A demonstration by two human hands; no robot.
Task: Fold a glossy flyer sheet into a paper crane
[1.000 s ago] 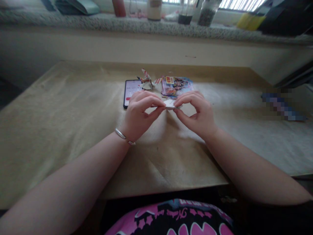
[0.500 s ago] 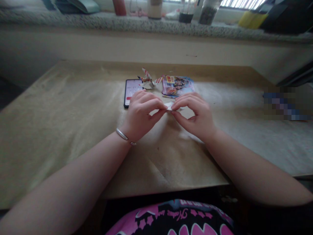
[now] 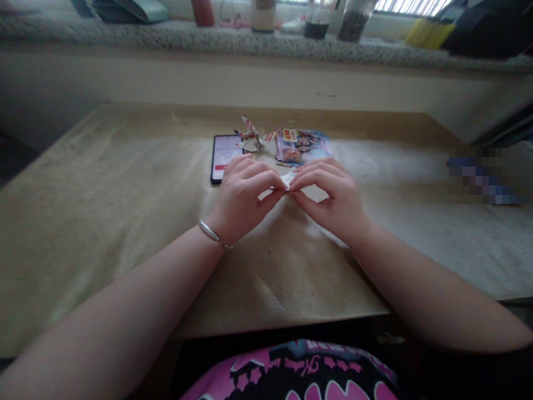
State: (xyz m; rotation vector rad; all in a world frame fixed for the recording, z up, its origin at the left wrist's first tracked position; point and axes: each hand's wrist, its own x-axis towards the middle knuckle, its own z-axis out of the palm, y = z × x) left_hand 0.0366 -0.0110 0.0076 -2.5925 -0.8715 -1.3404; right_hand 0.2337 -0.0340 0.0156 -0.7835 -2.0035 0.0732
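Note:
Between my two hands is a small piece of white paper [image 3: 288,177], mostly covered by the fingers. My left hand [image 3: 249,186] pinches its near edge between thumb and forefinger. From the other side my right hand [image 3: 328,189] pinches the same edge, the fingertips of both hands nearly meeting. Just behind my left hand lies a phone [image 3: 222,155] with its screen lit. Folded paper shapes [image 3: 259,140] with red print stand beyond the fingers. Close to them, a colourful printed leaflet [image 3: 306,145] lies behind my right hand.
The table [image 3: 137,222] has a creased, tan covering. At its right side lies a blurred-out bluish item [image 3: 483,180]. A speckled windowsill [image 3: 225,41] behind the table holds jars, a red container [image 3: 202,12] and a yellow object [image 3: 428,33].
My fingertips have drawn closer together along the paper's near edge. The paper shows a little less between them. The phone, leaflet and folded shapes stay where they were.

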